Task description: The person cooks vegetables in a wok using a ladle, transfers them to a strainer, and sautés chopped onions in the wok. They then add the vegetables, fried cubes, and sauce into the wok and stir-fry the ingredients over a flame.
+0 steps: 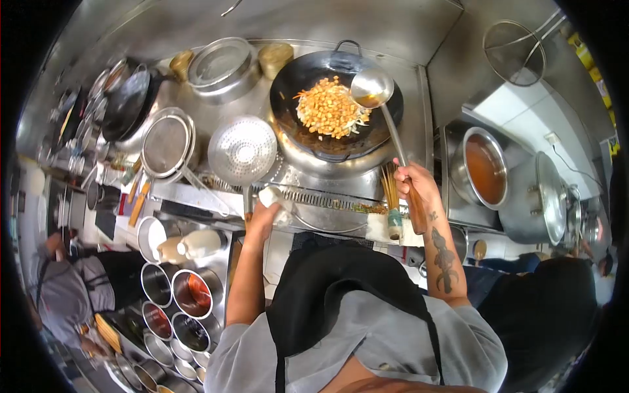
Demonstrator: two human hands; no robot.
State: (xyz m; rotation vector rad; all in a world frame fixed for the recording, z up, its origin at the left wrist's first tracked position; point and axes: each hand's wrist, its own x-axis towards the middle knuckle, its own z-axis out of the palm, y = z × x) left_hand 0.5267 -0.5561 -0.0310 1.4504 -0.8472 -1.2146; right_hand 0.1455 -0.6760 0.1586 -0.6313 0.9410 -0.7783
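Note:
My right hand is closed round the wooden handle of a ladle. Some brown liquid shows in the ladle's bowl, which hangs over the right side of a black wok. Inside the wok lies a heap of golden diced food, with pale and orange shreds at its edges. My left hand is closed on a folded white cloth, left of and below the wok. Right beside that hand runs the handle of a perforated skimmer; I cannot tell whether my fingers also grip it.
A steel pot of reddish-brown liquid stands at the right. Round strainers lie at the left, near a lidded pot. A bamboo brush stands at the stove's front edge. Sauce containers fill the lower left. Other people work on both sides.

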